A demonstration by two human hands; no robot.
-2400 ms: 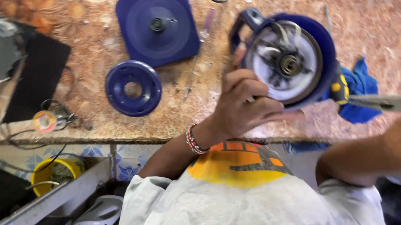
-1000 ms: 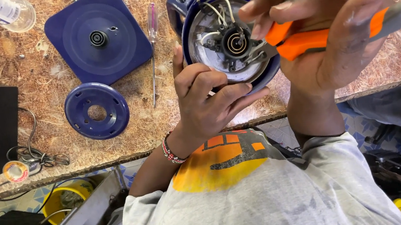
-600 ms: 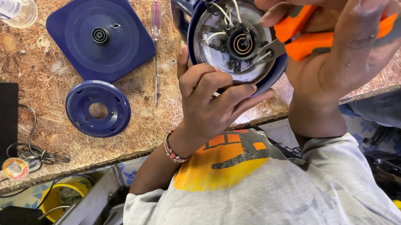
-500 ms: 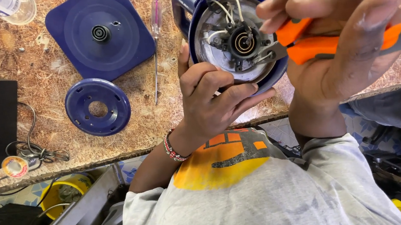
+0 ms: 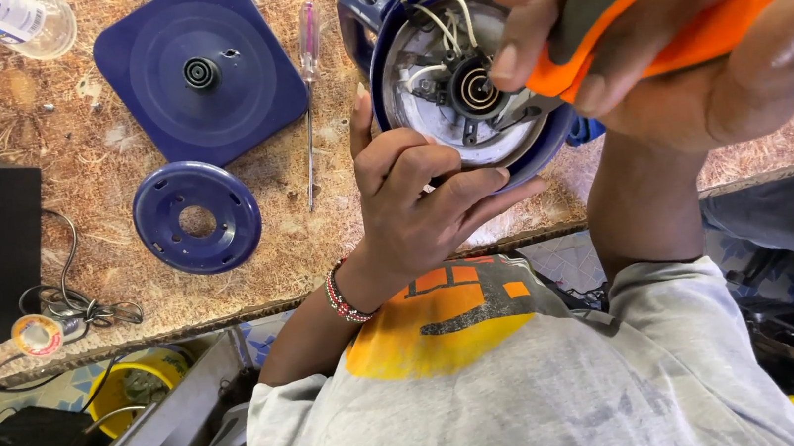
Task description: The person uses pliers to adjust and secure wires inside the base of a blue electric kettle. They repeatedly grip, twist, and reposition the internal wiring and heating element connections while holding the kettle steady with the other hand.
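Since a moment ago, the right hand (image 5: 695, 40) has risen closer to the camera with its pliers (image 5: 662, 13), now filling the upper right of the view, while the left hand (image 5: 414, 201) stays where it was on the kettle (image 5: 418, 61).

An upturned blue electric kettle lies on its side on the worktop (image 5: 318, 232), its open underside facing the camera. Inside show a round metal plate, a coiled centre connector (image 5: 476, 89) and white wires (image 5: 439, 19). The kettle sits directly between the two hands: just beyond the left hand and just to the left of and below the right.

The left hand is clenched on the kettle's near rim, fingers curled over the lower edge and the thumb lying across it, bracing the body. The right hand is wrapped tightly around the orange and grey handles of the pliers. Their long axis runs from upper right down to lower left, towards the coiled connector. The tips are hidden behind the fingers, so whether they touch the connector cannot be told. The right hand is the nearer one to that connector.

Well to the left of the left hand lie a square blue base (image 5: 200, 71), a round blue cover (image 5: 197, 216) and a thin screwdriver (image 5: 308, 94), which lies between the base and the kettle.
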